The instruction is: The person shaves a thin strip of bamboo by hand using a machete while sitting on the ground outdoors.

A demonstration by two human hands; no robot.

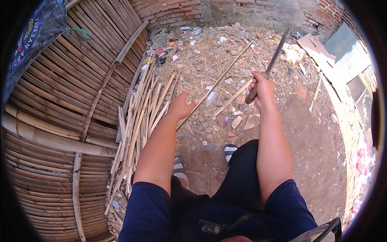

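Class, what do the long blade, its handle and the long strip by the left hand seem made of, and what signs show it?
Blade: probably steel, dull dark grey; thin, straight and rigid-looking.
Handle: likely wood, matte; brown and rounded, though its grain is unclear.
Strip: bamboo or wood, seemingly unpainted; tan and slender, too fine to settle which.

An outdoor dirt yard (314,145); bamboo-slat wall (52,86); worn brick wall (225,15); scattered plastic litter (211,97)
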